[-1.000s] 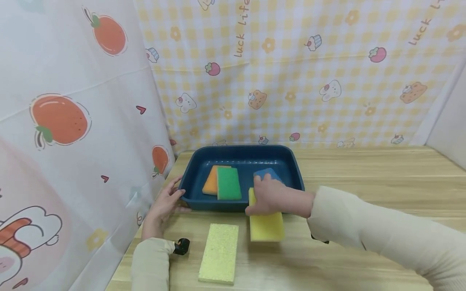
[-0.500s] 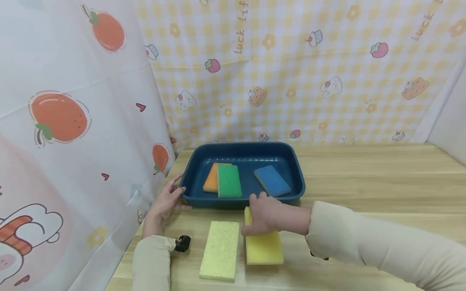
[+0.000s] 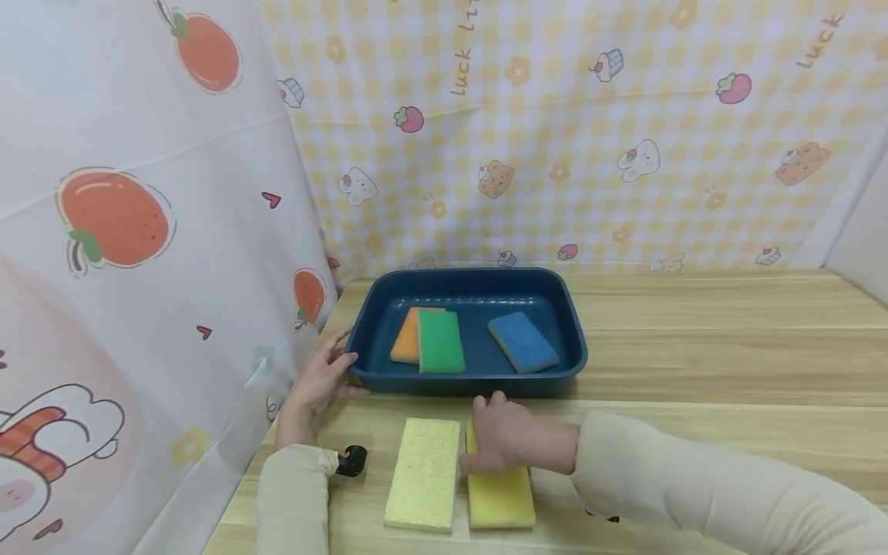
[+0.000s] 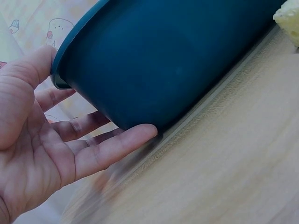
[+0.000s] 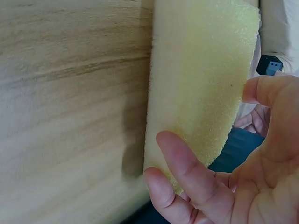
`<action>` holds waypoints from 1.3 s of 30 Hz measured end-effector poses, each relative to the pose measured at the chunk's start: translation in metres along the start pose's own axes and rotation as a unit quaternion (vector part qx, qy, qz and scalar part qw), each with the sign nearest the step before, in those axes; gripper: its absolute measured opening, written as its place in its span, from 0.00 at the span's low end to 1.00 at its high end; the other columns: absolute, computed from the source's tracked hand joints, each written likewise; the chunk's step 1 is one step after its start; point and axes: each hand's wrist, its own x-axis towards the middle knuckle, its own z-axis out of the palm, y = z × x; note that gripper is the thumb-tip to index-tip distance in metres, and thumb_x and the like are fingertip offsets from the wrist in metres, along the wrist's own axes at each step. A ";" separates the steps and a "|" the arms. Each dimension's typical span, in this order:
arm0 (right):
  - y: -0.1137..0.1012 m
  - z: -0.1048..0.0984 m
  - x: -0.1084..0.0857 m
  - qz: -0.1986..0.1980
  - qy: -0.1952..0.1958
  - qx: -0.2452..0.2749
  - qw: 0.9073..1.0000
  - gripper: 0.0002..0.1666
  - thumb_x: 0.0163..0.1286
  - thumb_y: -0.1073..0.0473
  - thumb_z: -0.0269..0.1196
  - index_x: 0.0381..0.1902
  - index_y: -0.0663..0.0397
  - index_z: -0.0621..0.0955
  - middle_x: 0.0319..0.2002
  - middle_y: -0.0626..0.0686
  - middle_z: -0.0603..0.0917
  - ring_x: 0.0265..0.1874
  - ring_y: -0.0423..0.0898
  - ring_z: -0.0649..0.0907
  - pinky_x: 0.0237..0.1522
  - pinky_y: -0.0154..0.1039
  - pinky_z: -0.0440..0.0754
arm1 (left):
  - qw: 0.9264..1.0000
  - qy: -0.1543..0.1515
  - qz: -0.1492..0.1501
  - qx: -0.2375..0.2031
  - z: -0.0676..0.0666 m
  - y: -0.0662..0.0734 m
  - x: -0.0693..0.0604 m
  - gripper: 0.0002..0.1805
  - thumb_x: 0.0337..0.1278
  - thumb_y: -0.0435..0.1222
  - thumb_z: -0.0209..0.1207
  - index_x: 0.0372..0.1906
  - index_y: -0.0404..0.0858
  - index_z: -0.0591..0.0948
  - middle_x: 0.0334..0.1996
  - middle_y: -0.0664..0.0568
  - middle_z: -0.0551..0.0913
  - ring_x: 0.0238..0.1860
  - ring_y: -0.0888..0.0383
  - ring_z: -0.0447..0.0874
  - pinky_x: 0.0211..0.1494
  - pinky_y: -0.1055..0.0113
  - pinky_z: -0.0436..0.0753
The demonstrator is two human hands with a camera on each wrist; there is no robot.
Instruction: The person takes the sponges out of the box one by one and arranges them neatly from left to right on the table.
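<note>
Grip snug: right hand [image 3: 502,438] pinches bright yellow sponge [image 3: 501,502], thumb on one edge, fingers opposite. Pale sponge [image 3: 423,474] lies on table [image 3: 728,339] just left of grip. Beyond grip, dark blue tray [image 3: 479,385] holds orange sponge [image 3: 405,341], green sponge [image 3: 442,343] overlapping it, blue sponge [image 3: 523,342] to right. Left hand [image 3: 322,379], fingers spread fairly straight, touches tray's near left corner.

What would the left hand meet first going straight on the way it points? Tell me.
The blue pan, most likely: the left hand appears to touch its rim with the thumb.
</note>
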 end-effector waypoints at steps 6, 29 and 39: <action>-0.002 0.005 0.000 -0.007 0.000 -0.010 1.000 0.45 0.49 0.37 0.61 0.53 0.67 0.66 0.42 0.65 0.70 0.27 0.50 0.73 0.31 0.41 0.76 | 1.000 0.002 -0.003 0.002 0.001 0.001 0.000 0.31 0.66 0.29 0.41 0.71 0.44 0.46 0.60 0.29 0.55 0.52 0.38 0.68 0.38 0.43 0.79; -0.003 0.005 0.001 -0.014 0.003 -0.028 1.000 0.47 0.49 0.36 0.62 0.54 0.67 0.66 0.42 0.65 0.71 0.28 0.50 0.74 0.30 0.41 0.78 | 1.000 0.003 -0.011 0.010 -0.001 0.001 -0.002 0.32 0.66 0.29 0.41 0.71 0.44 0.45 0.59 0.28 0.55 0.46 0.42 0.75 0.38 0.43 0.79; -0.006 -0.048 0.003 -0.041 -0.004 -0.004 0.999 0.29 0.56 0.40 0.61 0.39 0.61 0.75 0.33 0.56 0.77 0.23 0.48 0.78 0.24 0.40 0.79 | 1.000 0.004 -0.013 0.018 0.001 0.005 -0.003 0.32 0.65 0.29 0.41 0.71 0.44 0.45 0.58 0.28 0.56 0.42 0.45 0.77 0.38 0.44 0.79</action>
